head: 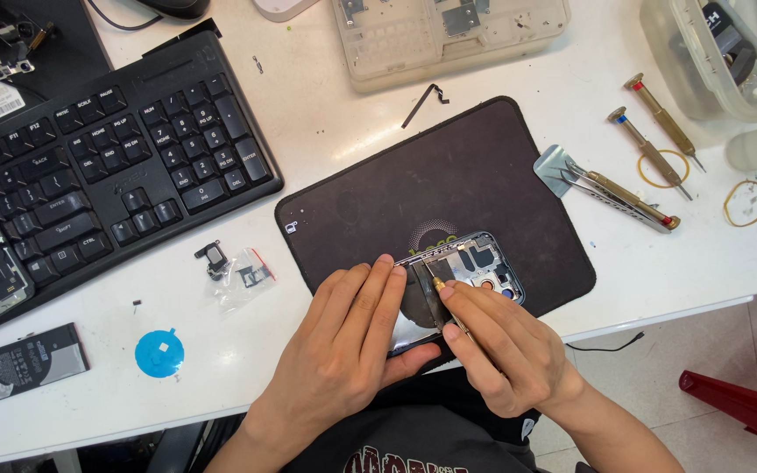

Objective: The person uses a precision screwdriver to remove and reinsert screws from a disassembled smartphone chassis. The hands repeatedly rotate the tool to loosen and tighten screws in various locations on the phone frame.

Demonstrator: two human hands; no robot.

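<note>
Opened phone chassis [470, 263] is lying at the near edge of the dark work mat [449, 175], close to the table edge | left hand [352, 328] is pressing flat, fingers extended, on the chassis | right hand [501, 346] is pinching a brass screwdriver [449, 308], tip inside the chassis | keyboard [107, 166] is sitting well apart to the left; spare screwdrivers [650, 149] are lying to the right.

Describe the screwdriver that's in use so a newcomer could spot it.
Start at the dark mat in the middle of the white table. At its near edge lies an opened phone, pinned by the left hand. The brass-coloured screwdriver is in the right hand; three others lie unheld to the right.
</note>
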